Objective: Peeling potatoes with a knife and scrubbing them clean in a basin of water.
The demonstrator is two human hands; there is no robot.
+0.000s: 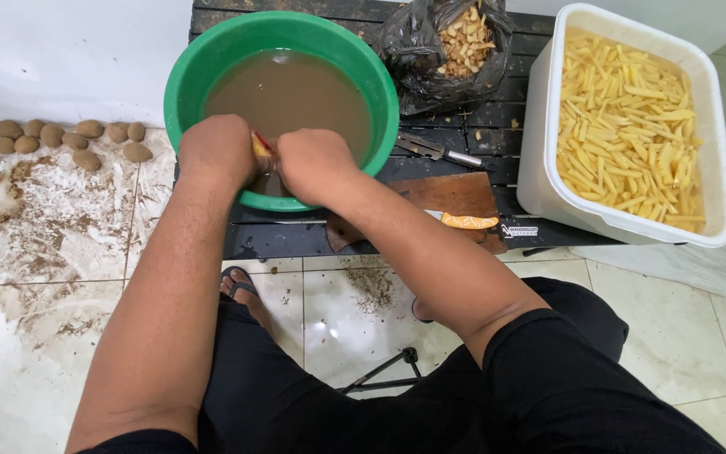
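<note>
Both of my hands meet over the near rim of a green basin full of murky brown water. My left hand is closed around a yellow peeled potato, of which only a sliver shows between the hands. My right hand is closed right beside it, with a hint of red at the potato; what it grips is hidden. The basin sits on a low black slatted table.
A black bag of peelings lies behind the basin. A white tub of cut potato sticks stands at the right. A knife on a wooden board and a peeler lie on the table. Unpeeled potatoes sit on the dirty floor at the left.
</note>
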